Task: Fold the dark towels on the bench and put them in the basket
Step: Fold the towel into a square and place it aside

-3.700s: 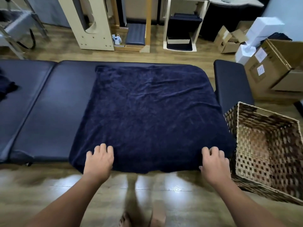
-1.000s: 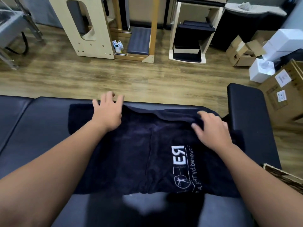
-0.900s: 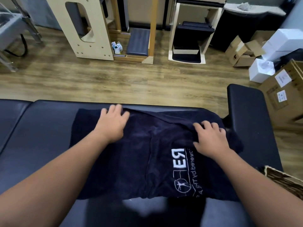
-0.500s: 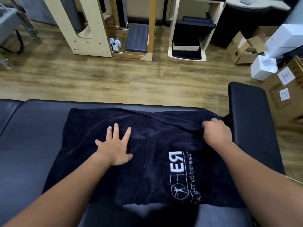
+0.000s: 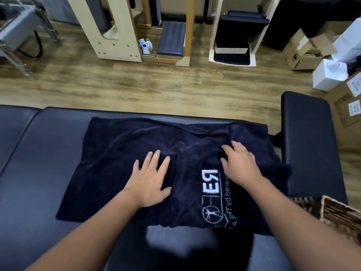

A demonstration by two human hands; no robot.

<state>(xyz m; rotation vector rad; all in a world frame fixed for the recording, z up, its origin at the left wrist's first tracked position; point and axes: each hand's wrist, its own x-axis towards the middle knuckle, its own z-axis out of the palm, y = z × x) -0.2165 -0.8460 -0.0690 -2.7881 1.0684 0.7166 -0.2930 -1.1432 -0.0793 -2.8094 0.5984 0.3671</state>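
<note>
A dark navy towel (image 5: 121, 165), folded in half with white printed lettering facing up, lies across the black padded bench (image 5: 39, 173). My left hand (image 5: 150, 178) rests flat on the towel's middle, fingers spread. My right hand (image 5: 240, 163) lies palm down on the towel's right part, just above the lettering, fingers slightly curled and holding nothing. A corner of the woven basket (image 5: 340, 214) shows at the lower right, beside the bench.
A separate black padded section (image 5: 310, 145) stands right of the bench. Beyond the bench is wooden floor, with wooden frames and padded equipment (image 5: 172, 38) at the back. Cardboard and white boxes (image 5: 330, 73) pile up at the far right.
The towel went from spread flat to folded in half. In the last second both hands slid back from its far edge toward its middle, the right hand moving leftward off the right corner.
</note>
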